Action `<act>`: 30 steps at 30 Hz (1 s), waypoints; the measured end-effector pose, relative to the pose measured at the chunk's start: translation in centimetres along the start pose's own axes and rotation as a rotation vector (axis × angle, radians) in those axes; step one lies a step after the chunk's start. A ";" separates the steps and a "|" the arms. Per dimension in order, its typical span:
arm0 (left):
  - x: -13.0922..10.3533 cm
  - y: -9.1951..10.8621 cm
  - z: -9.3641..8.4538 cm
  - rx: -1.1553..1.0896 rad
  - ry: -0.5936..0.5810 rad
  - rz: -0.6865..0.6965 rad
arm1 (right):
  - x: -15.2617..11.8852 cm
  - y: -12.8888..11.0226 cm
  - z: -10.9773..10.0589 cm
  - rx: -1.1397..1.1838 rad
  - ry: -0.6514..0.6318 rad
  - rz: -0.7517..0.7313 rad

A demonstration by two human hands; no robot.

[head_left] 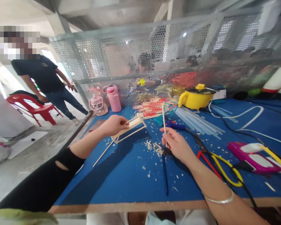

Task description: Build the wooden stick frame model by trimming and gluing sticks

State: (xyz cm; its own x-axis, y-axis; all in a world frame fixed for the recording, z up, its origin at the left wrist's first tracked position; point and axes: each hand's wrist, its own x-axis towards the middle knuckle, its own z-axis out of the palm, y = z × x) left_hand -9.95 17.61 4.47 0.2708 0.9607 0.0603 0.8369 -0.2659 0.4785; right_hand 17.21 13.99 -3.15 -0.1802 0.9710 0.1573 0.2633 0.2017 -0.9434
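My left hand [115,125] is closed on a small wooden stick frame [132,128], tilted just above the blue table. A loose stick [103,153] slants down toward the front from the frame's left end. Between the thumb and fingers of my right hand [174,140] a thin wooden stick [164,120] stands nearly upright. Small cut scraps [154,147] lie between my hands. A dark blue-handled tool [165,176] is just below my right hand, its head partly in shadow.
Behind are bundled sticks [152,107], a pink bottle [114,98], a yellow pot [197,97] and clear glue sticks [199,120]. Scissors [215,165] and a magenta tool [255,156] with cables lie right. A person [44,75] stands at left by a red chair [32,107].
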 end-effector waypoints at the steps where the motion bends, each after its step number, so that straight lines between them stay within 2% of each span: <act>1: -0.3 0.6 -0.8 -0.188 0.001 -0.064 | 0.1 0.0 -0.2 0.000 0.008 -0.010; 3: -1.5 1.5 -1.6 -0.632 -0.029 -0.204 | 0.1 0.0 -0.5 -0.010 0.023 -0.033; 5: -3.3 2.2 -1.0 -0.982 -0.087 -0.308 | 0.2 -0.2 -0.7 -0.047 0.027 -0.062; 8: -6.1 2.5 1.9 -1.319 -0.103 -0.415 | 0.1 -0.7 -1.2 -0.154 0.007 -0.115; 10: -7.5 2.5 4.2 -1.440 -0.120 -0.461 | 0.1 -1.2 -1.5 -0.256 -0.004 -0.153; 12: -8.4 2.3 5.9 -1.494 -0.132 -0.501 | 0.3 -1.8 -1.8 -0.379 0.000 -0.210; 15: -9.1 2.0 7.0 -1.531 -0.123 -0.504 | 1.1 -3.1 -2.0 -0.559 -0.046 -0.327; 18: -9.2 1.4 6.8 -1.520 -0.099 -0.481 | 2.3 -4.6 -1.8 -0.685 -0.113 -0.378; 22: -7.6 0.2 5.6 -1.438 -0.128 -0.568 | 3.7 -5.6 -1.2 -0.715 -0.163 -0.390; 23: -6.8 -0.2 5.3 -1.389 -0.096 -0.584 | 3.9 -5.4 -1.0 -0.665 -0.165 -0.378; 25: -5.1 -1.0 5.0 -1.275 0.051 -0.560 | 4.0 -4.8 -0.8 -0.522 -0.155 -0.325; 28: -3.4 -1.5 5.2 -1.230 0.269 -0.441 | 3.7 -3.4 -0.9 -0.415 -0.182 -0.232; 30: -3.2 -1.5 5.7 -1.245 0.319 -0.374 | 3.5 -2.6 -1.2 -0.422 -0.194 -0.192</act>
State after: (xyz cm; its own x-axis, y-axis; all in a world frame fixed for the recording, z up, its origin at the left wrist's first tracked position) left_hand -9.35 14.45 -1.43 -0.1430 0.9812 -0.1295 -0.1982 0.0998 0.9751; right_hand 17.05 17.05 0.19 -0.4257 0.8774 0.2213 0.5611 0.4478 -0.6962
